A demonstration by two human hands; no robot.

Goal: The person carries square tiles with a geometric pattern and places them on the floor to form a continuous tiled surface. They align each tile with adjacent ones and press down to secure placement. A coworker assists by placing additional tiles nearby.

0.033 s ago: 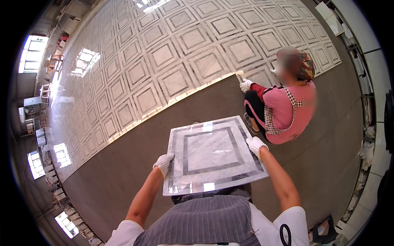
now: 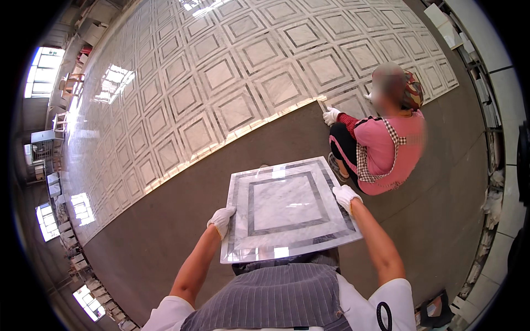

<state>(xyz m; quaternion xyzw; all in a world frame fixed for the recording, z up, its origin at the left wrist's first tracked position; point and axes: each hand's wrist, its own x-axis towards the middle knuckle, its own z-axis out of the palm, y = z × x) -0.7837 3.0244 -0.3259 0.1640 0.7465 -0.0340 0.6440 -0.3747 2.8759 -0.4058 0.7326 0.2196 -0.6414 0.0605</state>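
A square, polished marble tile point(image 2: 288, 203) is held up in front of my waist, white with grey veins and a dark grey square band. My left hand point(image 2: 221, 219), in a white knitted glove, grips its left edge. On the opposite edge my right hand point(image 2: 345, 197), gloved the same way, is closed too. The fingers of both hands are partly hidden under the tile. Beyond it, rows of matching tiles point(image 2: 221, 74) lie on the floor in a pattern of nested squares.
A co-worker point(image 2: 389, 143) in a pink top and white gloves squats at the front right, hands by the laid tiles' edge. Bare grey floor point(image 2: 165, 220) lies between me and that edge. Racks and slabs point(image 2: 486, 110) line the right side; chairs point(image 2: 72, 83) stand far left.
The tile and both my hands have shifted very slightly to the right. The co-worker stays in the same place.
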